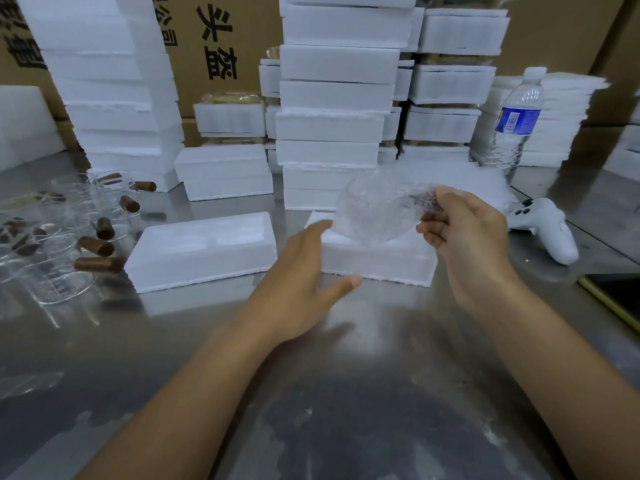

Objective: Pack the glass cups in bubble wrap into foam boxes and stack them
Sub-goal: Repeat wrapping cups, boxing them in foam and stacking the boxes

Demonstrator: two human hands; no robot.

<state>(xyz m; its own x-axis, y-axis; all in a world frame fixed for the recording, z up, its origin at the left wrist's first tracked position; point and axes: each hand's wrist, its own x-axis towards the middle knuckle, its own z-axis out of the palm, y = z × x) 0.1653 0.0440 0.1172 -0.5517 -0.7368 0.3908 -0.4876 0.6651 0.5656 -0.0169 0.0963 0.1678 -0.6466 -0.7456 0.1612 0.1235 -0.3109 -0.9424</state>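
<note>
My right hand [467, 237] pinches a clear sheet of bubble wrap [375, 211] by its right edge and holds it up above an open foam box [377, 261]. My left hand [304, 278] hovers just left of the sheet, fingers straight, fingertips at the sheet's left rim, holding nothing. A second open foam box [201, 251], with moulded recesses, lies to the left on the steel table [346, 341]. Several glass cups with brown wooden handles [62, 244] lie at the far left of the table.
Tall stacks of closed foam boxes [332, 98] fill the back, with cardboard cartons behind. A water bottle [516, 123] stands at the back right beside a pile of foam sheets [554, 116]. A white game controller [543, 226] and a dark phone [620, 299] lie at the right.
</note>
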